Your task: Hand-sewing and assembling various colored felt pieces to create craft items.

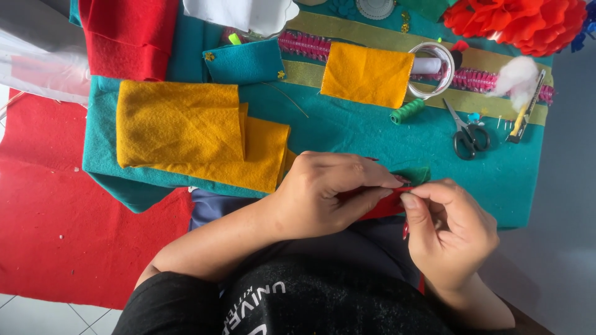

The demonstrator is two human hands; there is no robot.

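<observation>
Red felt piece (386, 206) pinched between left hand (326, 192) and right hand (450, 232).

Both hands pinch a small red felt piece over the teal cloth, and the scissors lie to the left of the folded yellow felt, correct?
Not quite. In the head view the scissors lie to the right of the folded yellow felt. Otherwise right: left hand and right hand pinch the red felt piece over the teal cloth.

Hands hide most of the red felt piece (386, 208), while the red paper flower (518, 22) and white cloth (245, 13) run off the top edge.
</observation>
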